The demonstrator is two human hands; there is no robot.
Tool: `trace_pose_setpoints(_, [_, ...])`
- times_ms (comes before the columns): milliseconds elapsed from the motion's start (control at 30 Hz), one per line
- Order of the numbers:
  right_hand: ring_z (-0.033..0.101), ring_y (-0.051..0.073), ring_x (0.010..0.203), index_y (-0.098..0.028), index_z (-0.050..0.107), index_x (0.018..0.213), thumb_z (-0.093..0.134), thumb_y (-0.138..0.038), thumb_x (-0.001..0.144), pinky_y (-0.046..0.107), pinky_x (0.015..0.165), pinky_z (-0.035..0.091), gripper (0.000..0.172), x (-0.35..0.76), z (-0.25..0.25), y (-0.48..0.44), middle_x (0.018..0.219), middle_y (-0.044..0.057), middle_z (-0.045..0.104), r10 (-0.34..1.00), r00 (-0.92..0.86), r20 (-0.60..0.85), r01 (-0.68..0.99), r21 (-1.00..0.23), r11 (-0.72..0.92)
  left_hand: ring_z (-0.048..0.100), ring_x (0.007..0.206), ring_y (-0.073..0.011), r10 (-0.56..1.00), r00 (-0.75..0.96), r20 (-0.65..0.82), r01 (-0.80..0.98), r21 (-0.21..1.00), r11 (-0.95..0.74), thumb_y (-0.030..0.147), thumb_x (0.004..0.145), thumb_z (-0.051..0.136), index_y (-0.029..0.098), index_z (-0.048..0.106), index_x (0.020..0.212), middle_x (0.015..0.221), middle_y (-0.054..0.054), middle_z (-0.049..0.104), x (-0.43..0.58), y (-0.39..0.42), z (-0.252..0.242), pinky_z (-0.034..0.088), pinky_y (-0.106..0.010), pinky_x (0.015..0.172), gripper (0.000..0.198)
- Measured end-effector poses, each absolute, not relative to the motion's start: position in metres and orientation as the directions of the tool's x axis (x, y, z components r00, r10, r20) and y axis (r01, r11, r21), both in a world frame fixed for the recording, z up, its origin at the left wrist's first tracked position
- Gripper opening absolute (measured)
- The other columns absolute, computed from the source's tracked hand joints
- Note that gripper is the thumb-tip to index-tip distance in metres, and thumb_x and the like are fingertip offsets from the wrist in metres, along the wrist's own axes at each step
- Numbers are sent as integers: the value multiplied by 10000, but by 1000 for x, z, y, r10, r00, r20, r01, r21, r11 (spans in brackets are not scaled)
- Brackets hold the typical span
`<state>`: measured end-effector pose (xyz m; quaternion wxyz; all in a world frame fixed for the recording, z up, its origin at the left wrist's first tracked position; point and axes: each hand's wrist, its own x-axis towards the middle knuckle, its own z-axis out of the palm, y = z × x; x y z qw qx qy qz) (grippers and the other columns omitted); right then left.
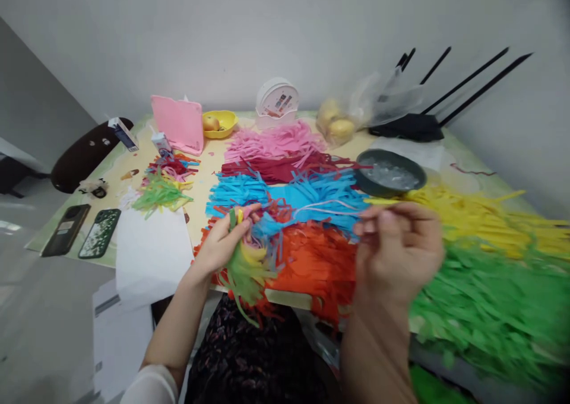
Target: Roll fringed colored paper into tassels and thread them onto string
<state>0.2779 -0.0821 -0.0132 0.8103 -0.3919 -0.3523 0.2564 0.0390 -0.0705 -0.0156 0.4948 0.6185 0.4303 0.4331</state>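
Observation:
My left hand (231,236) is closed round a multicoloured paper tassel (252,261), with green and yellow strips hanging below the fingers and blue ones at the side. From the tassel a thin pale string (325,205) stretches across to my right hand (396,244), whose thumb and fingers pinch its end. Both hands are over the table, above blue fringed paper (320,190) and orange fringed paper (316,258). The right hand is a little blurred.
Pink (276,143), dark red (267,171), yellow (490,217) and green fringed paper (485,303) cover much of the table. Finished-looking tassels (162,190) lie left, near two phones (100,232). A dark bowl (389,175), a pink tablet case (178,122) and bagged fruit (338,128) stand behind.

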Motion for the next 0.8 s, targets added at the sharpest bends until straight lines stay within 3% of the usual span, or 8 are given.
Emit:
trace_pose_setpoints(100, [587,107,517,-213,640,891,701,-240,837,244,521,492,86,248,-19,-91,768,9,722,853,377,360,-45,-913,406,624,674,-136,968,247,41,-138,990,-7,379,899,634,174,575,1037,783,-12,686,39,-73,-6,496,-262,702,254])
trace_pose_setpoints(167, [572,107,484,-213,646,884,680,-266,861,236,487,470,67,235,-20,-94,705,-2,705,920,215,329,-8,-941,338,591,596,-108,980,196,32,-223,975,13,349,849,711,192,511,944,711,19,665,39,-75,-5,465,-229,627,271])
trace_pose_setpoints(300, [497,102,430,-211,647,843,639,-314,877,220,443,404,109,220,-16,-99,495,-57,545,959,48,278,122,-955,270,562,532,-81,992,126,-21,-253,966,52,330,824,741,184,499,852,722,21,671,39,-78,-8,456,-214,577,284])
trace_pose_setpoints(433, [429,85,407,-205,638,847,588,-316,895,208,420,370,132,209,-11,-102,470,-75,463,964,-26,265,197,-944,265,621,634,-118,994,100,-31,-234,971,53,362,814,742,167,572,898,753,-8,698,43,-80,-9,500,-237,657,272])
trace_pose_setpoints(533, [479,94,441,-201,655,958,576,-333,909,215,461,421,161,205,-11,-100,510,-65,517,964,-2,264,142,-955,262,614,655,-123,994,113,-6,-181,983,27,385,815,739,160,598,903,760,-22,711,47,-82,-9,488,-236,673,279])
trace_pose_setpoints(633, [499,102,446,-195,653,1073,593,-391,900,229,478,445,268,206,-11,-91,524,-60,554,976,-25,218,-16,-976,217,574,580,-111,984,179,-20,-155,987,49,434,807,739,151,609,876,686,-9,675,49,-83,-11,461,-233,619,320])
trace_pose_setpoints(800, [445,87,385,-196,623,836,642,-462,852,219,433,407,267,210,-13,-79,461,-72,515,973,-189,136,-141,-984,110,602,585,-125,959,272,-77,-112,987,111,436,802,736,148,644,867,650,6,653,50,-84,-13,476,-243,631,309])
